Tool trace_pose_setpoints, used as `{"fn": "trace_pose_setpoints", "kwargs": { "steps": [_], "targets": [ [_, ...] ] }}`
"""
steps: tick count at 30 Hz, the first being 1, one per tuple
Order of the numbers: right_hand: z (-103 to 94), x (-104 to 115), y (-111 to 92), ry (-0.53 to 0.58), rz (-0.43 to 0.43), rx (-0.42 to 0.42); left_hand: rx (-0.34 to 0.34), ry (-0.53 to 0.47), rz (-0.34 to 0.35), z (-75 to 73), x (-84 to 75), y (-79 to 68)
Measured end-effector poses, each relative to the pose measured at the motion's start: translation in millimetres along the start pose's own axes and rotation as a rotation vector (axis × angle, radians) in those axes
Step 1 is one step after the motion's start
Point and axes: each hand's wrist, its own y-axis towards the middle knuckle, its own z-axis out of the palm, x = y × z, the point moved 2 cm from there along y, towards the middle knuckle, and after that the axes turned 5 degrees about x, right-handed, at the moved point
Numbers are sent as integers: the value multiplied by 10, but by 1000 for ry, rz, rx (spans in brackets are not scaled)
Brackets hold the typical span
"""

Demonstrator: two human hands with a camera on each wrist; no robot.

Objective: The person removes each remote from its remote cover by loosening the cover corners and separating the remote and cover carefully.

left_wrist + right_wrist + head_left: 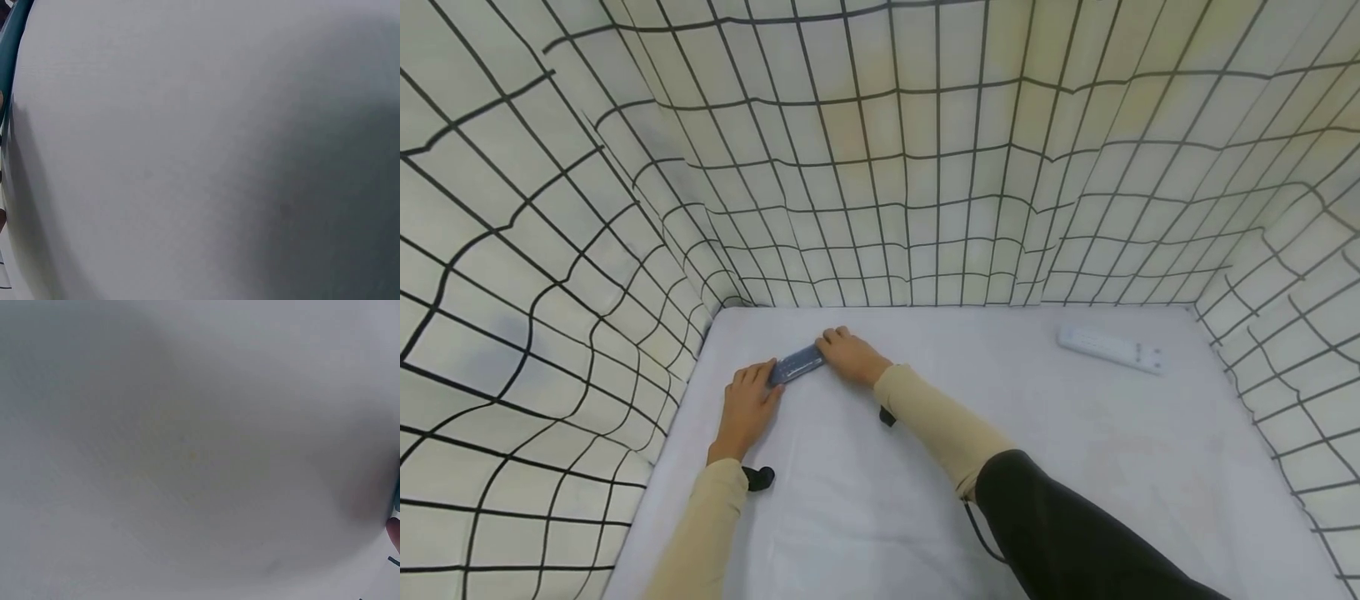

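Observation:
A flat, dark blue rectangular object (797, 365) with a shiny top is at the far left of the white surface; its exact kind is not clear. My left hand (747, 410) grips its near-left end between thumb and fingers. At the opposite end, my right hand (850, 358) holds it with curled fingers. In the left wrist view only a teal-blue edge (9, 50) of the object shows at the left border. A fingertip (394, 531) and a sliver of blue appear at the right border of the right wrist view.
A long white flat object (1108, 348) with small grey marks at one end lies at the back right of the white-covered table (865, 500). Black grid netting (906, 179) stands around the back and both sides. A black cable (983, 533) hangs by the right sleeve.

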Motion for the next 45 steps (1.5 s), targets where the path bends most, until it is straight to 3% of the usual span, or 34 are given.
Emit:
{"fn": "trace_pose_setpoints", "kwargs": {
  "steps": [8, 16, 19, 25, 30, 34, 39, 45],
  "targets": [
    [-11, -22, -18, -25, -24, -24, 5, 4, 12, -21, -40, -29],
    [20, -112, -101, -35, -112, -39, -47, -57, 34, 9, -124, -85],
    [49, -158, -131, 26, -132, -38, -83, -111, 41, 0, -189, -106],
    [13, -234, -229, 157, -161, -78, -102, -258, -19, -41, -281, -112],
    [-81, -295, -372, 255, -124, -131, -91, -350, -55, -76, -363, -67],
    [-136, -311, -483, 299, -102, -128, -93, -414, -88, -88, -428, -56],
    [-138, -318, -661, 346, -81, -123, -92, -464, -94, -102, -545, -77],
    [-109, -340, -925, 506, -43, -114, -100, -423, -68, -136, -729, -106]
  ]
}}
